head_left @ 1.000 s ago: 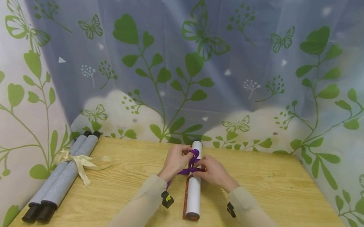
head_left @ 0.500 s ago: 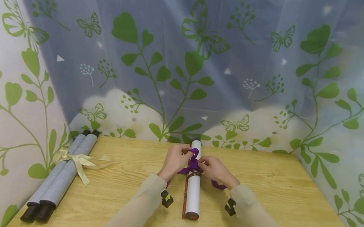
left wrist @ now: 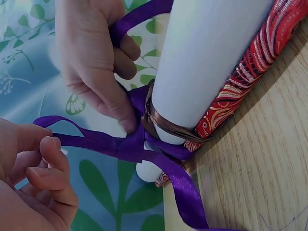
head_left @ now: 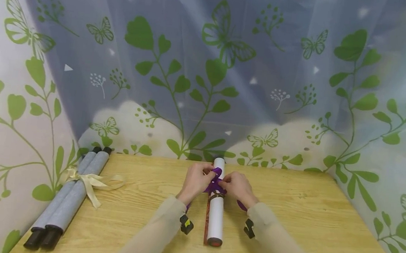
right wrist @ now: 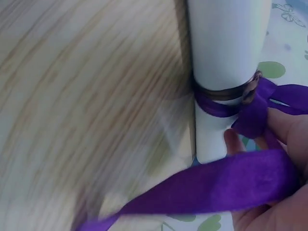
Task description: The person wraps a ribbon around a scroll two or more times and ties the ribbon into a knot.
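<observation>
A white rolled scroll (head_left: pixel 216 220) lies lengthwise on the table, with a red patterned strip (left wrist: pixel 240 82) along its left side. A brown band (left wrist: pixel 166 124) and a purple ribbon (left wrist: pixel 130 147) go round it. My left hand (head_left: pixel 196 181) pinches a loop of the ribbon above the scroll, toward its far end. At the ribbon's crossing, my right hand (head_left: pixel 238 186) pinches the purple folds between thumb and fingers. One ribbon tail trails from each side; the right wrist view shows the right tail hanging broad and loose. Part of the knot is hidden by fingers.
On the left of the wooden table (head_left: pixel 288 234) lie two grey rolled scrolls (head_left: pixel 77 195) with dark ends, tied together by a cream ribbon bow (head_left: pixel 89 180). A curtain (head_left: pixel 178 74) with green leaves and butterflies encloses the back and sides.
My right hand has shifted from a stretched ribbon end to the folds at the crossing, and its wrist has come inward. The left hand keeps its pinch on the loop.
</observation>
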